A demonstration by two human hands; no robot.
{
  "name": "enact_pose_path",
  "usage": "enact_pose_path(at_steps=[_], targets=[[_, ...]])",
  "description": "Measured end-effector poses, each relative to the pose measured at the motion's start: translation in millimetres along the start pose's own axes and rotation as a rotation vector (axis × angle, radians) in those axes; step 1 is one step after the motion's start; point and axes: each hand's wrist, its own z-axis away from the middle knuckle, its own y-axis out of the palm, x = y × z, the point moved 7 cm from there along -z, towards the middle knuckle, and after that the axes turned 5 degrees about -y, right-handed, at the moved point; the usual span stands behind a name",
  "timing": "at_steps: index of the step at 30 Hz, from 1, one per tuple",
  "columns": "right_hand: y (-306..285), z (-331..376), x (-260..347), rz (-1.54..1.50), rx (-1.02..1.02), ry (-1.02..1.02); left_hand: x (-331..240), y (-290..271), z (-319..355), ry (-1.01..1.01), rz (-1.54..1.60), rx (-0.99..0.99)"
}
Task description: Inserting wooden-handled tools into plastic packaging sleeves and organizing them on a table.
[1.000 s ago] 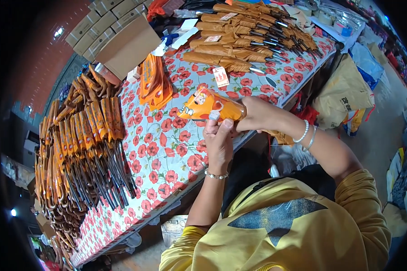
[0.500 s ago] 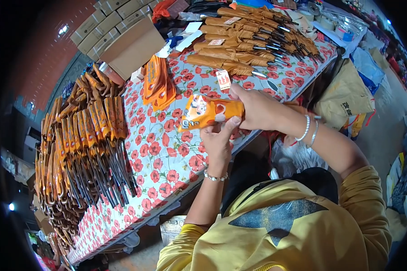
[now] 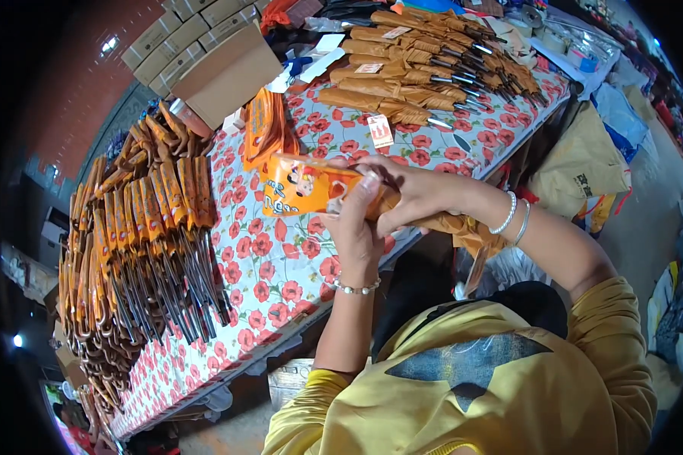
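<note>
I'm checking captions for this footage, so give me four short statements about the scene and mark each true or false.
1. The left hand holds the glossy orange printed sleeve. True.
2. The right hand is far from the left. False: the two are close together.
3. Crumpled brown fabric shows beneath the right hand and forearm. True.
4. The closed brown fabric umbrellas lie left of the orange-sleeved umbrellas. False: they lie to the right.

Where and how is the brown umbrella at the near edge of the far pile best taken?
Likely around the cloth middle of this umbrella, from the near side: the bundle lies long and slim, with other umbrellas crowding its far side.
</note>
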Motion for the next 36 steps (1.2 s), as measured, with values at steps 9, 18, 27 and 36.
enact_pose_path(at_steps=[9,18,27,36], targets=[[-30.1,68.2,42.5,0.972,-0.265,-0.473,-77.8,-107.6,-44.6,0.105,0.16,-0.355],[-12.1,72.2,-48.1,-0.095,-0.033,0.292,-33.9,-23.4,-4.4,-0.049,0.197,-0.014],[-1.7,77.5,-14.7,0.859,-0.407,-0.173,-54.9,-79.4,-30.3,0.059,0.112,-0.254],[-25.2,48.6,-76.0,-0.048,-0.079,0.333,-36.3,-53.7,-14.7,-0.021,0.093,-0.197]])
